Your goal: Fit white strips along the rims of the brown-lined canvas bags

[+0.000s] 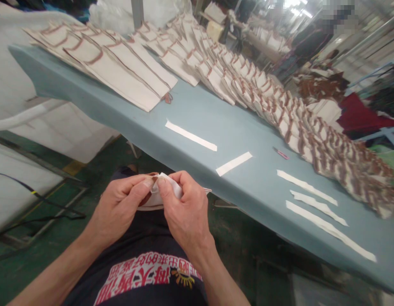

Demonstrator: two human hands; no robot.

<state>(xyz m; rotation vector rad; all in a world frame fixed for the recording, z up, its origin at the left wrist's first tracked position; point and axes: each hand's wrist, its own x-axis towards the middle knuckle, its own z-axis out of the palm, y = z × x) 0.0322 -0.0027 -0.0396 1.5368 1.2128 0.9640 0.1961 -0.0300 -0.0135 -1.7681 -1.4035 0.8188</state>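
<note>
In front of my body, a small off-white fabric piece with brown trim [156, 199] is pinched between both hands. My left hand [118, 208] is closed on its brown-edged side, thumb on top. Right beside it, my right hand [188, 206] grips the white part, thumb pressed down on a fold. The palms and fingers hide much of the piece, and a thin end of it pokes out to the right of my right hand. Both hands are just off the near edge of the blue-green covered table [136, 123].
White strips [191, 136] lie scattered on the table, with a small pink-handled tool [281, 153] among them. Long overlapping rows of cream fabric pieces with brown edging [216, 76] cover the far side. White bins [56, 127] stand at left. A person [308, 42] is in the background.
</note>
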